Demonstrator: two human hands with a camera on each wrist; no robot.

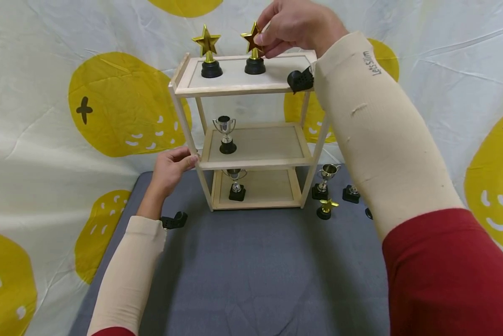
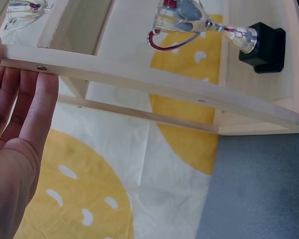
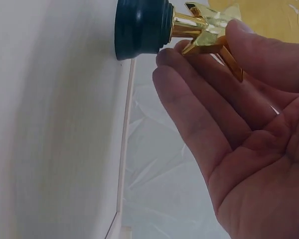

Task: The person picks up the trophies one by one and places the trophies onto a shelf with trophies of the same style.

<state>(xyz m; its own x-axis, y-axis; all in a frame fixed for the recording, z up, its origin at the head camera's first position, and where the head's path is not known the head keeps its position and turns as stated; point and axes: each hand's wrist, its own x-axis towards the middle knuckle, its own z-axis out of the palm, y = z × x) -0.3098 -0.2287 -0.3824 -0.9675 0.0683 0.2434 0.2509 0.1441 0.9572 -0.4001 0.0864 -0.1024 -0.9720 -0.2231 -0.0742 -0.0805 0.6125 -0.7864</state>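
Observation:
On the top board of a three-tier wooden shelf [image 1: 251, 87] stand two gold star trophies with black bases. My right hand [image 1: 297, 25] pinches the star of the right-hand star trophy [image 1: 254, 65]; in the right wrist view its base is at the board. The other star trophy [image 1: 211, 70] is left of it. At the shelf's left side, my left hand [image 1: 170, 170] grips the upright post [image 2: 129, 74] near the middle tier, fingers on one side and thumb on the other. A silver cup trophy [image 1: 227, 147] stands on the middle tier, another cup trophy [image 1: 236, 192] on the bottom tier.
Right of the shelf, on the grey tabletop [image 1: 251, 266], are a cup trophy [image 1: 320, 191], a small gold star trophy [image 1: 324, 213] and a partly hidden trophy [image 1: 351, 194]. My right forearm covers part of that area. A white cloth with yellow shapes [image 1: 125, 102] hangs behind.

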